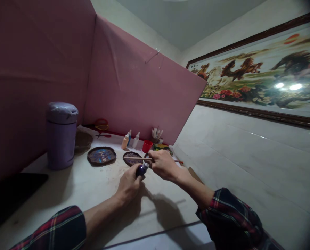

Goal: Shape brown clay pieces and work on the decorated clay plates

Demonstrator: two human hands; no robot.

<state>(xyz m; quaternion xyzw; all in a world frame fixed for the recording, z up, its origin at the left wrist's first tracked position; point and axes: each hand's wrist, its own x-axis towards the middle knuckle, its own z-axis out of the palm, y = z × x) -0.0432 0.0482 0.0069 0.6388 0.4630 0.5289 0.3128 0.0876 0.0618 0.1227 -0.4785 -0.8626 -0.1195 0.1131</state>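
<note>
My left hand (128, 185) is closed round a small purple paint bottle (141, 169), held just above the white tabletop (97, 194). My right hand (163, 164) is closed too; it pinches the bottle's cap end and holds a thin wooden brush (136, 158) that points left. Right behind the hands lies a dark scalloped dish (132, 158). A second dark dish with blue paint (101, 155) lies further left.
A lilac lidded container (60, 134) stands at the left. Small paint bottles (130, 139), a red cup (147, 146), a cup of brushes (156, 134) and red scissors (102, 127) sit by the pink partition (134, 90). A framed painting (261, 76) hangs on the right wall.
</note>
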